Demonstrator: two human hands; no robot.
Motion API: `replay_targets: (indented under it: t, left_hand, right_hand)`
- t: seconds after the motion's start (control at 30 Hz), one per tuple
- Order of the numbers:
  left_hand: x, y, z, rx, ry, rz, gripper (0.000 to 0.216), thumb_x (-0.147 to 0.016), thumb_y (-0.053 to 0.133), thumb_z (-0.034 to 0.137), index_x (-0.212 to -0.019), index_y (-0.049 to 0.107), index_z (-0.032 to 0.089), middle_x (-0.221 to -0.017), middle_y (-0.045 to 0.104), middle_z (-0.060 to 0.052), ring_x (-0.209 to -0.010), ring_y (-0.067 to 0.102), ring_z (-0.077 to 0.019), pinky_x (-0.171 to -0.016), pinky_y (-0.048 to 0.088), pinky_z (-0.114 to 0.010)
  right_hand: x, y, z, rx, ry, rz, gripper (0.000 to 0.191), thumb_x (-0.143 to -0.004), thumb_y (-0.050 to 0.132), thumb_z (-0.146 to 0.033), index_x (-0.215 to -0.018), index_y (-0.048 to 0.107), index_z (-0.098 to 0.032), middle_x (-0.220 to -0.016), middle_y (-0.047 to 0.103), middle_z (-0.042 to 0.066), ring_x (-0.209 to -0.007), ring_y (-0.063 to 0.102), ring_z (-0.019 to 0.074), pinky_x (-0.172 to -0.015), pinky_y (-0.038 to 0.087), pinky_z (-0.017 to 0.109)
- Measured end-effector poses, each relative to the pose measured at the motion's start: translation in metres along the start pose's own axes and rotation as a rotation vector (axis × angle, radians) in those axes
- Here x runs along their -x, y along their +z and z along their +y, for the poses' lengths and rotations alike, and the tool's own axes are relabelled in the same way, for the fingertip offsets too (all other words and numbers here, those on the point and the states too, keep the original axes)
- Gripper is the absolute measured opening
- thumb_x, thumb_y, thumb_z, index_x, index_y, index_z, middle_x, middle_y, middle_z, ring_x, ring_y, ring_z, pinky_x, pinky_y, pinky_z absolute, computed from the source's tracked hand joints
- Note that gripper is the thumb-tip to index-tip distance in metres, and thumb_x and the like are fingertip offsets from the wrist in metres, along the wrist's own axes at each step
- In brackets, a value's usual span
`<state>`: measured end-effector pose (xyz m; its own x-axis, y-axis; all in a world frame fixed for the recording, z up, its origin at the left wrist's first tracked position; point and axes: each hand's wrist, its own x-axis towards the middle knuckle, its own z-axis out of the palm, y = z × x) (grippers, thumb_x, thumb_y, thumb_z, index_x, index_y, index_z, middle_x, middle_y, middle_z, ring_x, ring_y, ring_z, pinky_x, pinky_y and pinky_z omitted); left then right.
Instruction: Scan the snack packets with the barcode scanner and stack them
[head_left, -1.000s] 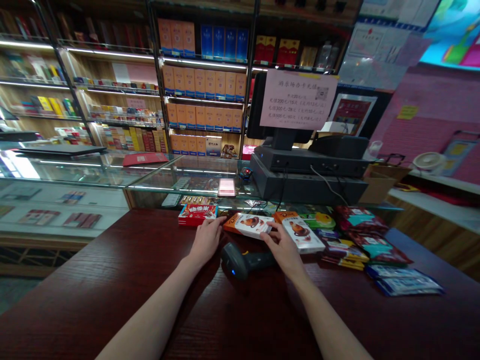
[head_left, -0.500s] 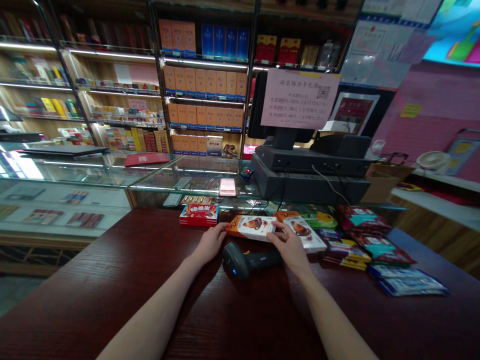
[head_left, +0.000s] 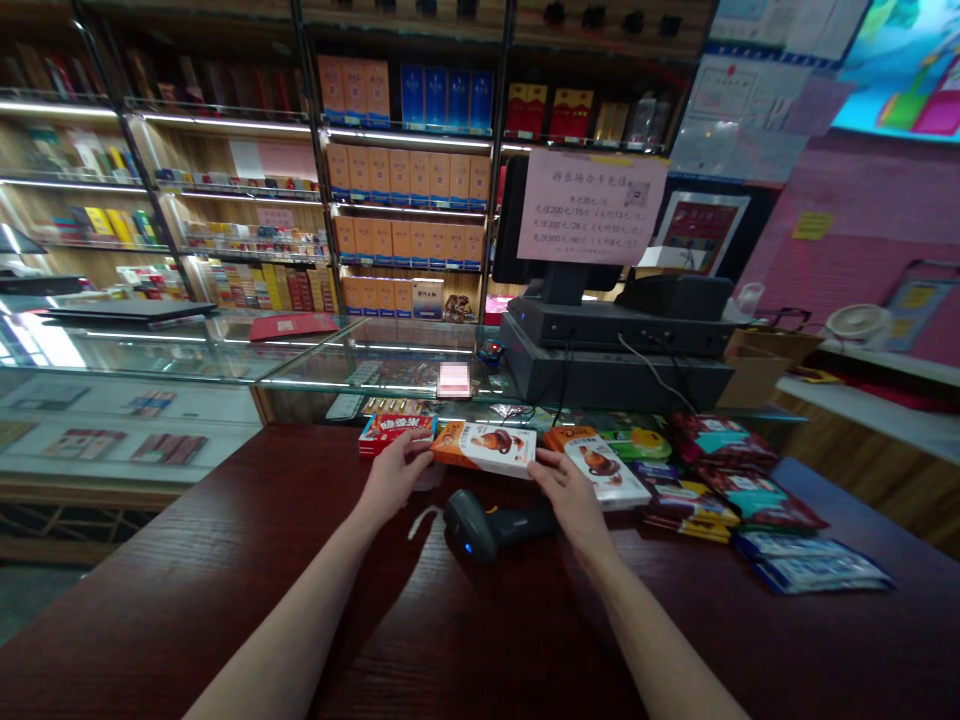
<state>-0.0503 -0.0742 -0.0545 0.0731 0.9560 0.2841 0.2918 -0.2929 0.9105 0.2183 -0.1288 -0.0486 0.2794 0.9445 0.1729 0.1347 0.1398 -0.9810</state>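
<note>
An orange-and-white snack box (head_left: pixel 486 447) with a picture on its top is held between my two hands. My left hand (head_left: pixel 394 475) has its fingers closed at the box's left end, in front of the red snack boxes (head_left: pixel 375 432). At the right end, my right hand (head_left: pixel 571 500) grips the near corner, partly covering a second orange-and-white box (head_left: pixel 609 470) that lies on the counter. Below the held box, a dark barcode scanner (head_left: pixel 480 530) with a blue light lies on its side; my right hand hides its handle end.
Chocolate-coloured snack bags (head_left: pixel 754 495), yellow-and-purple packets (head_left: pixel 686 505) and blue-and-white packets (head_left: pixel 810 562) lie to the right on the dark wooden counter (head_left: pixel 225 600). Behind it stand a glass case (head_left: pixel 352 350) and a cash register (head_left: pixel 622 375) with a paper sign.
The held snack box has shifted left, toward the red boxes. My left hand moved left with it, and my right hand followed slightly.
</note>
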Motion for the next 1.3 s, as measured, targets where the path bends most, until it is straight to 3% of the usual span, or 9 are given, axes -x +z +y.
replay_targets:
  t: [0.27, 0.47, 0.7, 0.9, 1.3]
  left_hand:
    - [-0.004, -0.030, 0.014, -0.119, 0.011, 0.126, 0.033, -0.077, 0.064, 0.033, -0.107, 0.065, 0.020, -0.109, 0.076, -0.006, -0.107, 0.071, -0.0239, -0.100, 0.052, -0.039]
    - [0.002, -0.064, 0.014, -0.199, -0.012, 0.161, 0.032, -0.077, 0.064, 0.036, -0.106, 0.066, 0.022, -0.105, 0.078, -0.005, -0.104, 0.072, -0.0244, -0.088, 0.057, -0.035]
    - [0.002, -0.092, -0.008, -0.250, 0.002, 0.276, 0.032, -0.076, 0.064, 0.041, -0.101, 0.067, 0.022, -0.100, 0.078, -0.005, -0.100, 0.073, -0.0250, -0.094, 0.054, -0.037]
    - [-0.003, -0.101, -0.031, -0.251, 0.004, 0.373, 0.032, -0.078, 0.060, 0.041, -0.103, 0.067, 0.021, -0.109, 0.076, -0.007, -0.104, 0.071, -0.0251, -0.099, 0.051, -0.039]
    - [-0.009, -0.107, -0.060, -0.114, 0.025, 0.340, 0.038, -0.076, 0.053, 0.026, -0.113, 0.057, 0.021, -0.124, 0.070, -0.009, -0.123, 0.062, -0.0219, -0.111, 0.044, -0.042]
  right_hand:
    - [-0.001, 0.020, -0.010, 0.097, -0.096, -0.073, 0.048, -0.077, 0.065, -0.051, -0.113, 0.072, -0.019, -0.119, 0.074, 0.010, -0.110, 0.068, 0.0291, -0.101, 0.050, 0.044]
    - [-0.010, 0.049, -0.019, 0.104, -0.152, -0.179, 0.044, -0.079, 0.063, -0.046, -0.113, 0.073, -0.021, -0.116, 0.075, 0.007, -0.108, 0.069, 0.0274, -0.097, 0.052, 0.042]
    - [-0.033, 0.096, -0.003, 0.016, -0.158, -0.208, 0.032, -0.074, 0.068, -0.040, -0.097, 0.074, -0.020, -0.101, 0.079, 0.008, -0.094, 0.074, 0.0261, -0.093, 0.055, 0.043]
    - [-0.050, 0.123, 0.001, 0.044, -0.166, -0.279, 0.024, -0.078, 0.065, -0.035, -0.095, 0.074, -0.021, -0.103, 0.079, 0.006, -0.097, 0.073, 0.0239, -0.095, 0.055, 0.041]
    - [-0.064, 0.147, 0.007, 0.000, -0.110, -0.427, 0.023, -0.082, 0.059, -0.029, -0.099, 0.072, -0.021, -0.106, 0.078, 0.005, -0.106, 0.071, 0.0223, -0.101, 0.050, 0.040]
